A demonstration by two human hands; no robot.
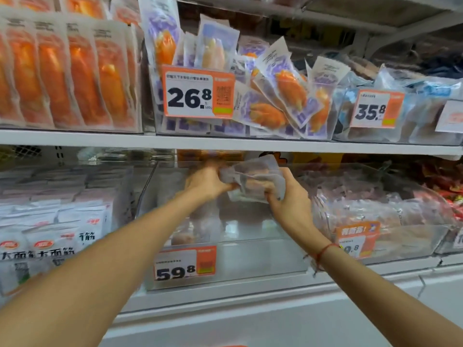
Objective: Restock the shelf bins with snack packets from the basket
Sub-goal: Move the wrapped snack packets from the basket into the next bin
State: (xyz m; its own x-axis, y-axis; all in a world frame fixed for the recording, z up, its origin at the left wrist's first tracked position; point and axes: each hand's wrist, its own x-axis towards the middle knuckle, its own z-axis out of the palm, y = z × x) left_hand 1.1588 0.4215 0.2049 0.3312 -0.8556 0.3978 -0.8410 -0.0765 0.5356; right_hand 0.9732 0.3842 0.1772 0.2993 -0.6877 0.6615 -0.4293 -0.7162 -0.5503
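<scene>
Your left hand (pixel 209 180) and right hand (pixel 288 196) both gripped a small stack of clear snack packets (pixel 253 182), fingers curled round its ends, held above the open clear bin (pixel 225 259) tagged 59.8 on the lower shelf. Below your hands the bin looked nearly bare, a packet or two at the bottom. Basket wasn't in view. Right of your right hand sat a fuller neighbour bin (pixel 390 221). Risk: slick film, loose stack; releasing one side early could fan the packets out, over the front lip or into that neighbour bin.
</scene>
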